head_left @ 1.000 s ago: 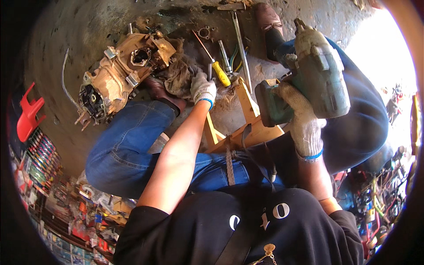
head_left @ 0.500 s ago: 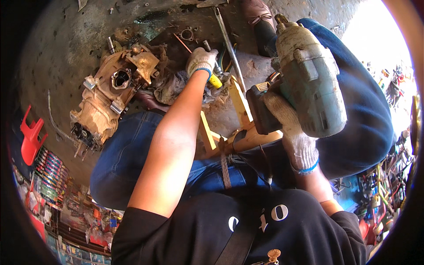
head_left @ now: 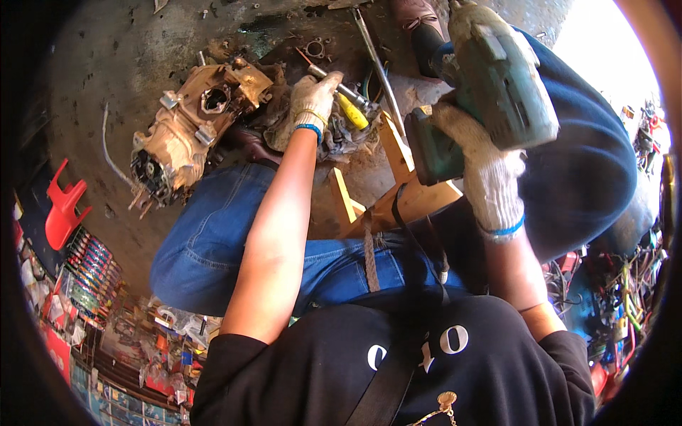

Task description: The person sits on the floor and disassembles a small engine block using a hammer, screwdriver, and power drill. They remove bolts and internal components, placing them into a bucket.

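Note:
My left hand [head_left: 315, 106], in a white knit glove, is closed on a short metal rod [head_left: 349, 92] that pokes out on both sides of the fingers. Close under it, a yellow-handled screwdriver [head_left: 352, 112] lies over a dirty rag [head_left: 341, 142]. In my right hand [head_left: 490, 163], also gloved, is the handle of a worn teal cordless impact wrench [head_left: 508, 82], raised above my right leg and pointing away from me. Its dark battery [head_left: 432, 149] faces left; the wrench's front end is partly cut off by the picture's upper edge.
A tan metal engine casing [head_left: 188, 128] lies on the floor left of my left hand. A long steel bar [head_left: 376, 67] and a ring-shaped flange [head_left: 315, 48] are beyond. A low wooden stool [head_left: 398, 153] stands between my legs. A red plastic piece [head_left: 64, 206] is far left.
My left hand has drawn slightly back and left, and the metal rod has swung to a more slanting angle. The impact wrench has shifted up and away. The whole view has moved slightly.

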A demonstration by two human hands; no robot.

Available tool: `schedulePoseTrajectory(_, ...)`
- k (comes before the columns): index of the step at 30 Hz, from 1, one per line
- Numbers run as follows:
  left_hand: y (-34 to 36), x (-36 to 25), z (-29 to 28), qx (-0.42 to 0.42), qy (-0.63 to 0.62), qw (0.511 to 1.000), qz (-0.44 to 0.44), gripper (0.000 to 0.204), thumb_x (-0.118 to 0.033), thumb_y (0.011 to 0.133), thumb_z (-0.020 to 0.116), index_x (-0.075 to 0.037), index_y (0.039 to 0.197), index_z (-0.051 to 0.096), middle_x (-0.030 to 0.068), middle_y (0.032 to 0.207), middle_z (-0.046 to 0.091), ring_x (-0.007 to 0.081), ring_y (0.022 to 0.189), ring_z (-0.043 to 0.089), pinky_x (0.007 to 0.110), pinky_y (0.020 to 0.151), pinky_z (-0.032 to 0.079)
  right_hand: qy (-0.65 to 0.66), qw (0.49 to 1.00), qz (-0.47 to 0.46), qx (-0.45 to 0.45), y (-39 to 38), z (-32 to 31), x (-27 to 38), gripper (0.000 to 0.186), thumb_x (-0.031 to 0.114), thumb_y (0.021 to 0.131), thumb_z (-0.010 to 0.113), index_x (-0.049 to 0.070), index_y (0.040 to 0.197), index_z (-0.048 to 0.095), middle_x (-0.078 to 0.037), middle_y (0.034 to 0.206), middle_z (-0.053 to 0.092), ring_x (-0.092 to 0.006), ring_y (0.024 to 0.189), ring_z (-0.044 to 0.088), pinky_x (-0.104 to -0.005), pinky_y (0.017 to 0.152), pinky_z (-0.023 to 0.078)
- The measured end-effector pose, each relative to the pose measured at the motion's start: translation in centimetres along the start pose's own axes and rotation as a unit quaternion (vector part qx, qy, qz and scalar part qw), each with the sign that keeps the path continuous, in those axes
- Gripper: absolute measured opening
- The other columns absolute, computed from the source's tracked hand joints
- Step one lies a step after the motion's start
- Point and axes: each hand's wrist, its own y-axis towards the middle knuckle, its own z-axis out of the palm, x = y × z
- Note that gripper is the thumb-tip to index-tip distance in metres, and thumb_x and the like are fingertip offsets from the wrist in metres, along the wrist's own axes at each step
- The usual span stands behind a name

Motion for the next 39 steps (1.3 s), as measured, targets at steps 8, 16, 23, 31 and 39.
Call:
schedulePoseTrajectory(8,-2.0,2.1,-2.4,-0.057,-0.047,0.997,0.037,0.040,-0.039,0.080,0.082,-0.002,0.088,0.071,0.0048,0.080,0.067,0.0143,0.073,0.056,0.034,0.069,0.046,0.030,0.998,-0.045,0.016,-0.2,-0.2,-0.5,0.037,0.013,0.079,0.080,0.001,0.111,0.069,-0.008,0.096,0.071,-0.0183,0.078,0.070,-0.0325,0.073,0.059)
schedulePoseTrajectory(16,-0.5,3.2,-1.9,-0.042,-0.099,0.993,0.045,0.030,-0.031,0.082,0.082,-0.005,0.090,0.070,-0.0010,0.081,0.063,0.0108,0.072,0.051,0.030,0.065,0.043,0.001,0.999,-0.025,0.038,-0.4,0.4,0.7,0.037,0.019,0.081,0.079,0.004,0.114,0.070,-0.008,0.097,0.071,-0.0176,0.083,0.068,-0.0316,0.076,0.056)
schedulePoseTrajectory(23,-0.3,1.8,-1.8,0.007,-0.061,0.998,0.029,0.054,-0.047,0.078,0.082,0.003,0.096,0.072,0.0117,0.091,0.071,0.0225,0.084,0.063,0.038,0.079,0.049,-0.047,0.996,-0.055,0.047,0.9,1.7,1.6,0.037,0.019,0.081,0.079,0.004,0.114,0.069,-0.008,0.098,0.071,-0.0178,0.084,0.068,-0.0320,0.076,0.056)
schedulePoseTrajectory(31,2.0,4.9,0.4,0.126,0.121,0.984,-0.019,0.041,-0.030,0.084,0.076,-0.005,0.114,0.068,0.0181,0.108,0.073,0.0313,0.100,0.070,0.040,0.090,0.053,-0.116,0.991,-0.046,0.041,1.2,2.1,1.4,0.038,0.019,0.081,0.079,0.004,0.114,0.069,-0.007,0.099,0.071,-0.0181,0.085,0.067,-0.0325,0.076,0.056)
schedulePoseTrajectory(39,1.8,7.6,3.8,0.068,0.233,0.968,-0.057,0.044,-0.036,0.087,0.067,-0.012,0.124,0.063,0.0171,0.128,0.066,0.0349,0.120,0.064,0.045,0.098,0.052,-0.155,0.986,-0.043,0.034,1.2,2.4,1.1,0.038,0.019,0.081,0.079,0.004,0.114,0.068,-0.007,0.099,0.070,-0.0184,0.085,0.067,-0.0330,0.077,0.055)
